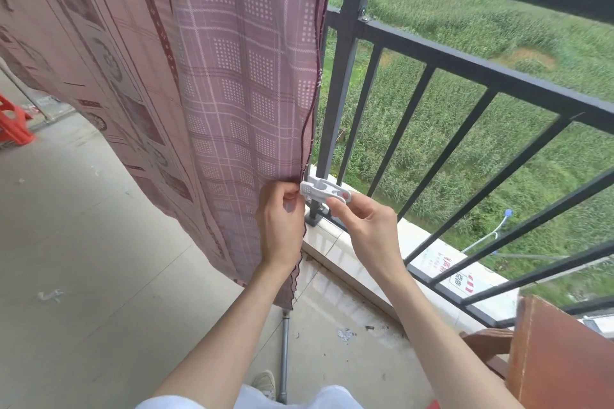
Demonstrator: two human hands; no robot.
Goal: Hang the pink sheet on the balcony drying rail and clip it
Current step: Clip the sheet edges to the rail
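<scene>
Pink sheet (pixel 232 76) is hanging at twelve o'clock; the left hand (pixel 280 222) is pinching its edge taut so the right hand (pixel 368 226), gripping the white clip (pixel 324 191), can bite.

A pink checked sheet (pixel 232 76) hangs down the left and centre of the frame, beside the black balcony railing (pixel 465 76). Low in the centre, the left hand (pixel 282 222) pinches the sheet's right edge, and the right hand (pixel 365 222) holds a white plastic clip (pixel 324 191) whose tip meets that edge. A red stool (pixel 13 123) stands at the far left, and green grass (pixel 498 36) fills the upper right behind the bars.
</scene>
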